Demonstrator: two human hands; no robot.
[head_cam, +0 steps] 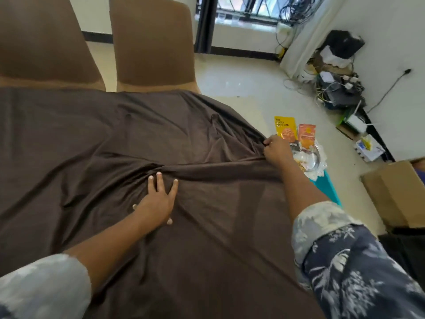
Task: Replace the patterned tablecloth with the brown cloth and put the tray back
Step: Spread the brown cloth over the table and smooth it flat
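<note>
The brown cloth covering the table looks soft, light and easily wrinkled, so the left hand presses it with spread fingers while the right hand pinches its right edge, probably the best place to pull.

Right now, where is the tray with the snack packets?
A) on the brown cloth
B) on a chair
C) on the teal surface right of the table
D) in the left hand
C: the tray sits on the teal surface off the table, just past the right hand gripping the brown cloth.
</note>
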